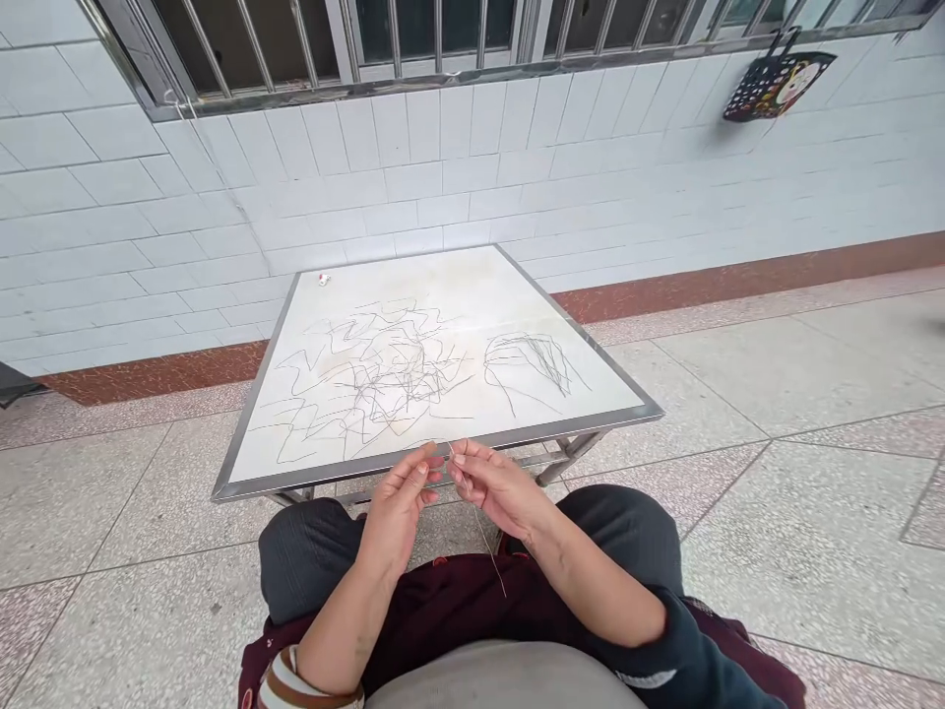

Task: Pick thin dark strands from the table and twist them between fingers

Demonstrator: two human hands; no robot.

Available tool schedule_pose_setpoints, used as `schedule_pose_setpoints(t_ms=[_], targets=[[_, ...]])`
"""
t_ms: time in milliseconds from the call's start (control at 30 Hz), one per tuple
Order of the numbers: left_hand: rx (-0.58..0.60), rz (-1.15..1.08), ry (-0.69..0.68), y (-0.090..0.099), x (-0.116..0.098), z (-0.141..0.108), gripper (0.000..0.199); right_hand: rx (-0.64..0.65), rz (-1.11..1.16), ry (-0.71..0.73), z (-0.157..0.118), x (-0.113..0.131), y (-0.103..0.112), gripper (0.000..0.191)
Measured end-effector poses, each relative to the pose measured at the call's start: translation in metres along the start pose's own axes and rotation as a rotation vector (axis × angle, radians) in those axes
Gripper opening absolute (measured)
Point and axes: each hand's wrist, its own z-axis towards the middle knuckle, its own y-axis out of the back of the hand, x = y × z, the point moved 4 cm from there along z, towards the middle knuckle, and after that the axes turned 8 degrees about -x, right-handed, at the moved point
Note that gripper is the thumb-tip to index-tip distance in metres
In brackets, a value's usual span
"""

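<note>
Just off the table's front edge, my two hands are close together above my lap. Between thumb and fingertips, my right hand pinches a thin, wire-like strand. Its loose end trails down toward my lap, and a short tip pokes up above the fingers. My left hand is closed in a pinch a little to the left; whether the strand reaches into it is too fine to make out. Beyond them, a spread of crooked thin wires lies tangled on the table, with a straighter bunch of wires to its right.
The white table has a metal rim and stands by a tiled wall. A small red-and-white item sits at its far left corner. Window bars are above, with a patterned bag hanging at right.
</note>
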Motion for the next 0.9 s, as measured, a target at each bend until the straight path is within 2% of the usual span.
schedule_pose_setpoints(t_ms=[233, 400, 567, 733, 900], targets=[[-0.096, 0.015, -0.195, 0.002, -0.007, -0.007, 0.028, 0.047, 0.036, -0.092, -0.008, -0.011, -0.006, 0.021], [-0.131, 0.032, -0.266, 0.000, -0.008, -0.011, 0.023, 0.091, 0.092, -0.197, -0.010, -0.019, -0.016, 0.022], [-0.202, -0.023, -0.277, -0.002, -0.009, -0.013, 0.019, 0.102, 0.080, -0.196, -0.014, -0.019, -0.018, 0.021], [-0.278, -0.149, -0.261, 0.004, -0.014, -0.012, 0.020, 0.129, 0.003, -0.154, -0.018, -0.019, -0.018, 0.019], [-0.266, -0.216, -0.200, 0.004, -0.017, -0.017, 0.023, 0.095, -0.064, -0.110, -0.020, -0.022, -0.021, 0.018]])
